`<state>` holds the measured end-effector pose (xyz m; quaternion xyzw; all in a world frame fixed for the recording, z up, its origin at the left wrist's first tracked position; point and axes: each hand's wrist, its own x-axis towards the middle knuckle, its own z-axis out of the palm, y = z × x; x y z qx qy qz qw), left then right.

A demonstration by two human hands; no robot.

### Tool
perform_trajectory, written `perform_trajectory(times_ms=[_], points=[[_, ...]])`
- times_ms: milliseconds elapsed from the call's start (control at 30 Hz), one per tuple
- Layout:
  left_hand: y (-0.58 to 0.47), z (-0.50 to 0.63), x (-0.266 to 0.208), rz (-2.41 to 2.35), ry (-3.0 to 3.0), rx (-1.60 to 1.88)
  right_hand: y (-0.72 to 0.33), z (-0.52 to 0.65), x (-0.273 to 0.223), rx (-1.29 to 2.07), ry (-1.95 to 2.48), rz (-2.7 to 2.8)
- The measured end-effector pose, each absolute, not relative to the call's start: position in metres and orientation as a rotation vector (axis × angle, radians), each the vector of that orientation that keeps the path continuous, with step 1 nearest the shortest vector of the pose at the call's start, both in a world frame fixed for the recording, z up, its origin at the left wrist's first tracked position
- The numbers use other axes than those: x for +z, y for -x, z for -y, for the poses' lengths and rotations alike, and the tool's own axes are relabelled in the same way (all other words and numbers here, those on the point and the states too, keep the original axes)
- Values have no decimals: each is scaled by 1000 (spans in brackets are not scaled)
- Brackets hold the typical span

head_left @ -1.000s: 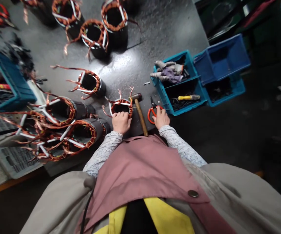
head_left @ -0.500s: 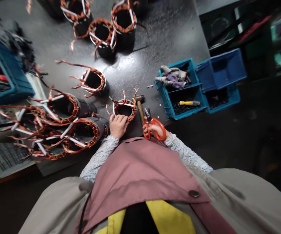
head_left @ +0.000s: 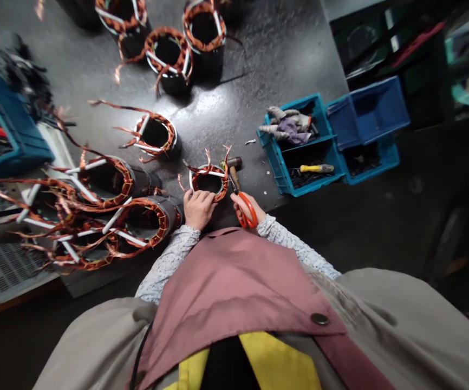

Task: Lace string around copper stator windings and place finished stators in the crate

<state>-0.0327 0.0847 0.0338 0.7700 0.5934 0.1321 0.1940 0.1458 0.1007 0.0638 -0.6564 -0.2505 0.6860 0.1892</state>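
Close in front of me stands a motor stator [head_left: 223, 189] with copper windings, white sleeves and loose wire ends sticking up. My left hand [head_left: 199, 208] is closed over its near left rim. Just right of the stator, my right hand [head_left: 251, 208] grips orange-handled scissors [head_left: 249, 212], their blades pointing up and left toward the rim. I cannot tell whether the blades touch it. Behind the scissors lies a hammer [head_left: 234, 162], its wooden handle partly hidden by them.
Several stators [head_left: 143, 216] crowd the left, wires tangled. One stator [head_left: 155, 134] stands alone behind; others [head_left: 168, 54] stand at the back. Blue bins [head_left: 273, 170] at right hold gloves [head_left: 291, 127] and a yellow-handled tool [head_left: 316, 169]. A blue crate [head_left: 27, 146] sits far left.
My right hand has moved left with the scissors, bringing them against or near the stator's right side and turning them so the handles overlap. The left hand stays on the rim.
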Motion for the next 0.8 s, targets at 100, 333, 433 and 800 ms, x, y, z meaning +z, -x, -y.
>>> perform_trajectory(times_ms=[100, 333, 433, 800], points=[[32, -85, 34, -1660, -2162, 369, -141, -94, 63, 1836, 1832, 783], [38, -69, 32, -1840, -2030, 594, -184, -115, 47, 1333, 2227, 1055], [44, -50, 31, -1979, -1877, 781, -213, -141, 34, 1106, 2417, 1351], [23, -56, 3, -1860, -799, 939, -168, -84, 27, 619, 2161, 2175]])
